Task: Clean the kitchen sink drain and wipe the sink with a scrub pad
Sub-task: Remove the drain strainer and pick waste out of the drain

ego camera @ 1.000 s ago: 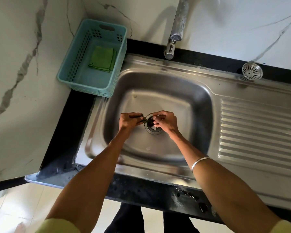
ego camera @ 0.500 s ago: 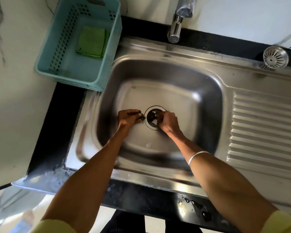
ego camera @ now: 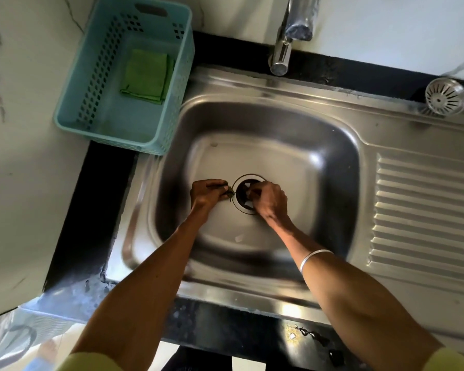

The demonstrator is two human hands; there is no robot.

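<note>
The steel sink [ego camera: 332, 156] has an open round drain [ego camera: 243, 192] in its floor. My left hand [ego camera: 205, 195] sits just left of the drain and pinches small dark green scraps [ego camera: 229, 194] at the drain's rim. My right hand [ego camera: 269, 200] reaches over the drain's right side, its curled fingertips dipping into the hole; what they hold is hidden. A pale bit lies inside the drain. The green scrub pad [ego camera: 145, 74] lies in the teal plastic basket [ego camera: 73, 116] at the sink's upper left.
The round metal drain strainer [ego camera: 445, 96] sits on the black ledge at the sink's far right corner. A chrome tap [ego camera: 281, 56] stands behind the basin. The ribbed drainboard [ego camera: 426, 210] spreads to the right. A small pale scrap [ego camera: 239, 238] lies on the basin floor.
The view has shifted closer and lower over the sink. My right hand's fingers have moved from above the drain down into its right side. My left hand keeps pinching the scraps.
</note>
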